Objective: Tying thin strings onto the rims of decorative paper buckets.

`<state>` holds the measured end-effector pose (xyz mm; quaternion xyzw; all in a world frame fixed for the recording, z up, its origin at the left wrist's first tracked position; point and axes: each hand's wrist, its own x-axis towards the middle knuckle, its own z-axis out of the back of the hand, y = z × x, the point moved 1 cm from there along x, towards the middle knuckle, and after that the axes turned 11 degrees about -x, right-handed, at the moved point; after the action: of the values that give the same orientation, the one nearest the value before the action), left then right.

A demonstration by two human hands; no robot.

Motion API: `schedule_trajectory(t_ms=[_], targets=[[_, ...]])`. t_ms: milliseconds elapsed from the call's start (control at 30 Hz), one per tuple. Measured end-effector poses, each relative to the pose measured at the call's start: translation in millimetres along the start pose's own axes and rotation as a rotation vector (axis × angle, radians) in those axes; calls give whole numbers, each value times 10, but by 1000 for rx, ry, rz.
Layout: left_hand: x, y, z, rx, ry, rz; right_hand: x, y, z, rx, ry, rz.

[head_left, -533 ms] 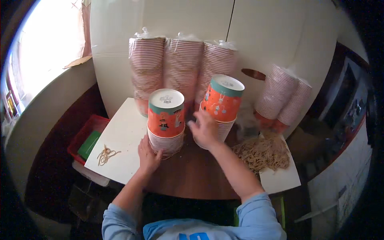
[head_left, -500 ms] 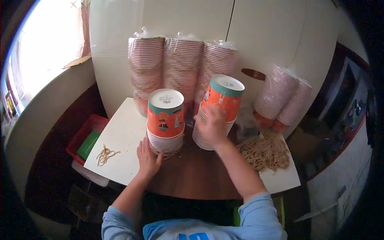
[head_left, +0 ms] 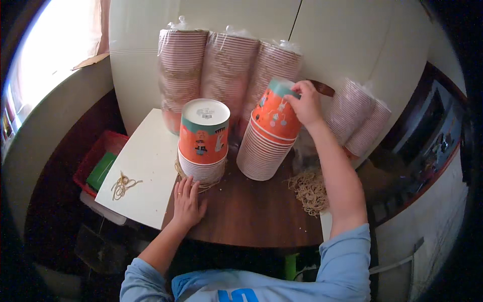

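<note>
Two stacks of nested orange paper buckets stand upside down on the brown part of the table. My left hand [head_left: 189, 204] rests with its fingers apart at the foot of the left stack [head_left: 204, 143], touching or nearly touching its lowest rims. Tan cord [head_left: 211, 183] lies around that foot. On the right stack [head_left: 266, 146], which leans a little, my right hand [head_left: 307, 104] pinches the green-banded end of the top bucket [head_left: 276, 116]. That hand partly covers the bucket's white base.
Tall plastic-wrapped bucket stacks [head_left: 229, 70] line the back, with shorter wrapped stacks [head_left: 352, 113] at right. A heap of tan cord [head_left: 309, 194] lies partly behind my right forearm. Loose cords [head_left: 123, 185] lie on the table's white left leaf. A red crate [head_left: 83, 166] stands beyond it.
My right hand has moved up from the right stack's side to the top bucket's end. My left hand stays by the left stack. The whole view has shifted slightly.
</note>
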<state>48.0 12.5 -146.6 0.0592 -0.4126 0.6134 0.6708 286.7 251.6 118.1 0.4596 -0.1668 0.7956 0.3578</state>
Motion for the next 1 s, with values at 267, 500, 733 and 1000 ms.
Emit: schedule_trajectory(t_ms=[267,500,733,1000], targets=[[-5,27,-31,-20,-14,4,238,286,879,-209,-508,227],[6,35,-33,-110,-62,-62,-728,354,1519,395,-693,-128],[48,-719,191,-608,-71,-185,-2541,-118,619,1279,138,-1217],[122,-1133,286,-510,176,-301,-3345,84,142,1111,717,-1069]])
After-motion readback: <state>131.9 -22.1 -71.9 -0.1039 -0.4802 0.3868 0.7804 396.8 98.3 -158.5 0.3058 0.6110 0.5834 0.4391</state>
